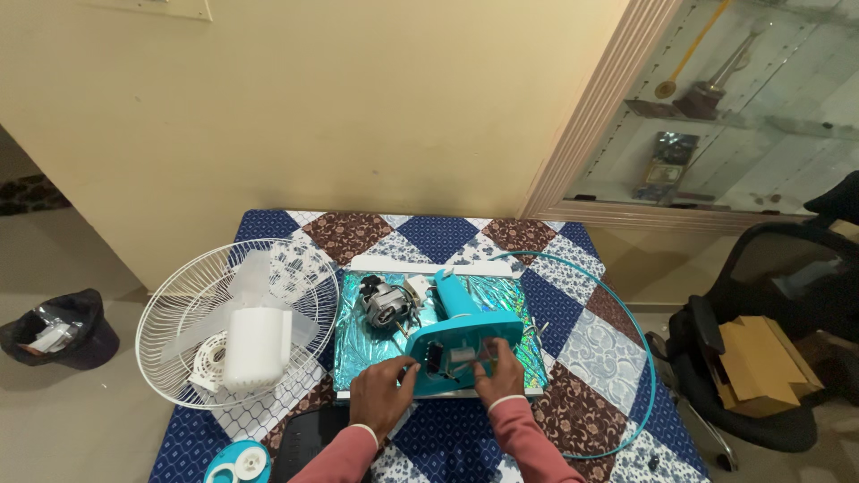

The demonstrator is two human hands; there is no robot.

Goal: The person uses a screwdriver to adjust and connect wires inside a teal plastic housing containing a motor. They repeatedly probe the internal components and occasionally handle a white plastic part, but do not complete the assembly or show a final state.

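Head view: left hand [380, 392] and right hand [499, 374] both grip the teal plastic fan stand base [463, 344], tilted up, exposing its underside wiring. Bare grey metal motor [385, 304] at 10 o'clock from it; white wire fan guard [179, 322] at 9 o'clock.

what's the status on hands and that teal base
Left hand and right hand both grip teal base. Motor beside it, apart. Nothing blocking.

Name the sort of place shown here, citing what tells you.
Probably a room at home used for repairs: a quilt-covered table, a glass cabinet, and fan parts, a grille and motor.
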